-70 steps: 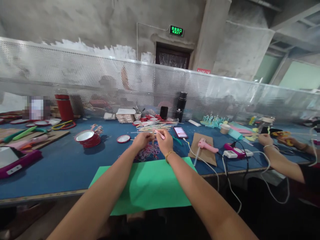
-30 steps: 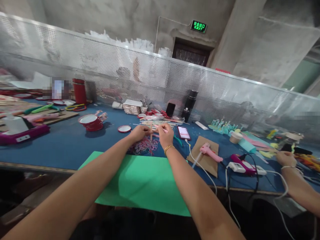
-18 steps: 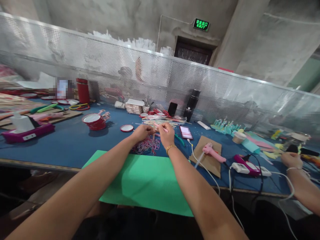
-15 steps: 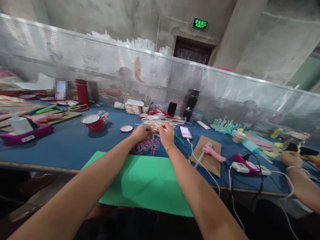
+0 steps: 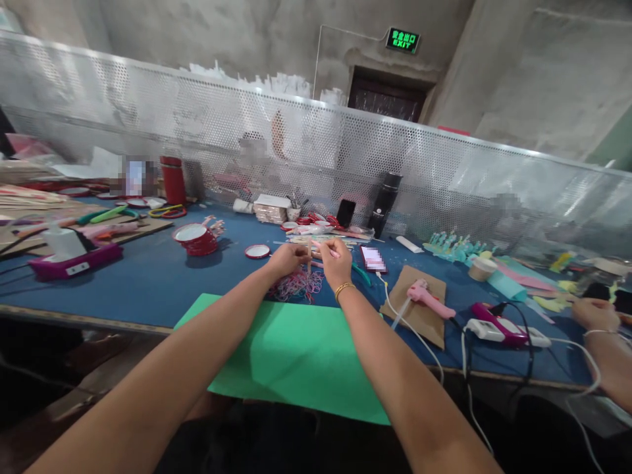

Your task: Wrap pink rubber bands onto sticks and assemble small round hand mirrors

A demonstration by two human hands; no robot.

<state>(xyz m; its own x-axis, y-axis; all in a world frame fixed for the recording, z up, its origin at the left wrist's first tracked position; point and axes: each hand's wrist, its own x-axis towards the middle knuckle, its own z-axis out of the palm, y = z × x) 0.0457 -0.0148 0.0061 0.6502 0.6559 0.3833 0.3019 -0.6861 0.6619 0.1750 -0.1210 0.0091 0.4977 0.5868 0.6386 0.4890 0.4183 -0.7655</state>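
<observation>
My left hand [image 5: 289,259] is closed, its fingertips pinching a thin tan upright strip [image 5: 309,258]. Close beside it, my right hand [image 5: 337,261], with a gold bracelet at the wrist, is closed around a slim pink stick-like piece [image 5: 334,253]. The two sets of fingertips almost meet at the strip; exactly how the pieces touch is too small to tell. Below the hands lies a tangle of pink, purple and blue cords [image 5: 297,286]. A green sheet [image 5: 291,349] hangs over the table's front edge under my forearms.
A pink glue gun [image 5: 428,297] rests on cardboard [image 5: 434,326] at the right, near a purple power strip [image 5: 501,324] and cables. Stacked red-rimmed discs [image 5: 196,242] stand left. Bottles and a phone [image 5: 373,259] lie beyond. A co-worker's hand [image 5: 595,315] is far right.
The whole view has shifted slightly, so things appear a little further right. Both hands keep nearly the same pose and hold, with only small finger movement.
</observation>
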